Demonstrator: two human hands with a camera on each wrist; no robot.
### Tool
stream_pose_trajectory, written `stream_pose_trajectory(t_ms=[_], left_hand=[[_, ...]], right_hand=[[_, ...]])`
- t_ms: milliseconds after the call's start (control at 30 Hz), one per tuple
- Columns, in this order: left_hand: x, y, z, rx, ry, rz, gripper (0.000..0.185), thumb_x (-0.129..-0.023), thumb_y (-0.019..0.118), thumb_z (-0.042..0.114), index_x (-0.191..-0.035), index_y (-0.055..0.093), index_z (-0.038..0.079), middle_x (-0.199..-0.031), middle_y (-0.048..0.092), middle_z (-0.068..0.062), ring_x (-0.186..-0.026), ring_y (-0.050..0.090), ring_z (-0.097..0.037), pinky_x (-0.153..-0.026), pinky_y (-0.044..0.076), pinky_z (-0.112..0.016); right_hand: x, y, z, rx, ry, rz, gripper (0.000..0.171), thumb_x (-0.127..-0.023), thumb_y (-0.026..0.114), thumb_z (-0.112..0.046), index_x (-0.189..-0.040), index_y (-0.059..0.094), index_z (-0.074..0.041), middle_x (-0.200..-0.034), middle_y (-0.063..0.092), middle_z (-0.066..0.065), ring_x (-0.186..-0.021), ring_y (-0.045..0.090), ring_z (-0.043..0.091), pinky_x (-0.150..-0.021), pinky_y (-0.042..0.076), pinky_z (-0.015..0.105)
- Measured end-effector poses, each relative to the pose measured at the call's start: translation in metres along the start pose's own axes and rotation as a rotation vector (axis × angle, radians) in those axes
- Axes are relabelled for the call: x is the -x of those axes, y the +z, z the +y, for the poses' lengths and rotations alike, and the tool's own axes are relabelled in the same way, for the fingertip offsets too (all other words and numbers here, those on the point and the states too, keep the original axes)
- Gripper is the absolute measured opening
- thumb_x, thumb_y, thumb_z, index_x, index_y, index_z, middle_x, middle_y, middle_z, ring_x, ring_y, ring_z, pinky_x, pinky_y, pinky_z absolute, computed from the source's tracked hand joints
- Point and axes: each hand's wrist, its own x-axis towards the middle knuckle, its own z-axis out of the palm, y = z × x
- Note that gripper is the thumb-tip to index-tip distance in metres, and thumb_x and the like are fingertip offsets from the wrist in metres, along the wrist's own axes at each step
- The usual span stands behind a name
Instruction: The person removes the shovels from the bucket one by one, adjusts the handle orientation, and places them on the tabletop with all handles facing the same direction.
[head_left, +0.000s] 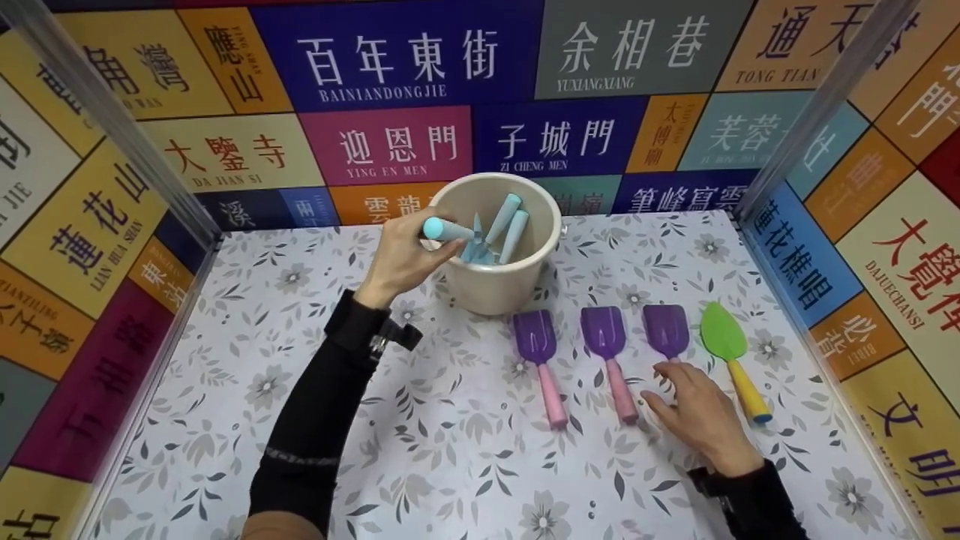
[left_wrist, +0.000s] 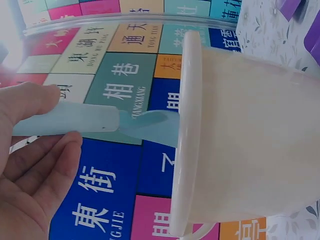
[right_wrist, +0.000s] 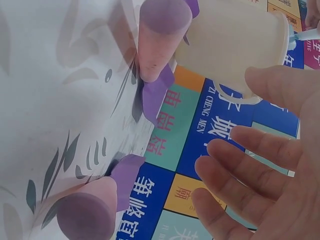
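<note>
Here, the left hand (head_left: pixel 401 259) grips a light blue tool (head_left: pixel 448 229) by its handle, the working end poked over the near-left rim of a cream bucket (head_left: pixel 496 285) standing toward the far middle of the counter (head_left: pixel 420 450). The left wrist view shows thumb and fingers curled round that handle, with the blade crossing the rim. Inside the bucket, two more light blue handles (head_left: pixel 508 226) lean against the wall, so three blue tools are in or at the bucket; what else lies at its bottom cannot be made out.

Just near and right of the bucket, four small shovels lie in a row, blades pointing far: three purple ones, the left (head_left: pixel 541 360) and middle (head_left: pixel 611 356) with pink handles, the third (head_left: pixel 666 328) with its handle hidden under the right hand (head_left: pixel 701 416), and a green one (head_left: pixel 731 356) with a yellow handle at the right end. The right hand rests open, fingers spread and relaxed over that third handle, gripping nothing.

By the look of it, the sorting stands roughly midway: the blue tools gathered at the bucket, the four shovels lying on the counter. A floral cloth covers the counter, and walls (head_left: pixel 390 82) of coloured signs close it in on three sides.
</note>
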Motion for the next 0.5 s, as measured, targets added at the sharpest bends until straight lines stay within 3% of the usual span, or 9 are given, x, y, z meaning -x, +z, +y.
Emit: stream_pose_trajectory(t_ms=[133, 300, 500], left_hand=[[0.011, -0.004, 0.011, -0.002, 0.071, 0.045, 0.028, -0.089, 0.084, 0.014, -0.108, 0.074, -0.004, -0.103, 0.079, -0.019, -0.096, 0.076, -0.035, -0.088, 0.061, -0.047], [0.024, -0.008, 0.024, -0.010, 0.173, 0.085, 0.027, -0.086, 0.085, 0.010, -0.106, 0.074, -0.004, -0.101, 0.079, -0.018, -0.092, 0.076, -0.033, -0.087, 0.062, -0.044], [0.043, -0.006, 0.038, -0.036, 0.329, 0.084, 0.027, -0.083, 0.085, 0.002, -0.107, 0.073, -0.004, -0.104, 0.078, -0.019, -0.095, 0.075, -0.034, -0.089, 0.064, -0.041]], right_hand=[[0.000, -0.001, 0.000, 0.009, -0.017, 0.017, 0.043, -0.080, 0.088, -0.010, -0.116, 0.068, 0.004, -0.104, 0.071, 0.019, -0.089, 0.069, 0.034, -0.076, 0.059, 0.051], [-0.001, -0.002, 0.000, 0.019, -0.031, 0.020, 0.042, -0.082, 0.087, -0.011, -0.116, 0.068, 0.004, -0.103, 0.071, 0.018, -0.087, 0.068, 0.031, -0.075, 0.058, 0.050], [-0.003, -0.006, 0.000, 0.012, -0.018, 0.021, 0.043, -0.083, 0.085, -0.011, -0.117, 0.067, 0.006, -0.104, 0.071, 0.022, -0.092, 0.069, 0.037, -0.078, 0.059, 0.053]])
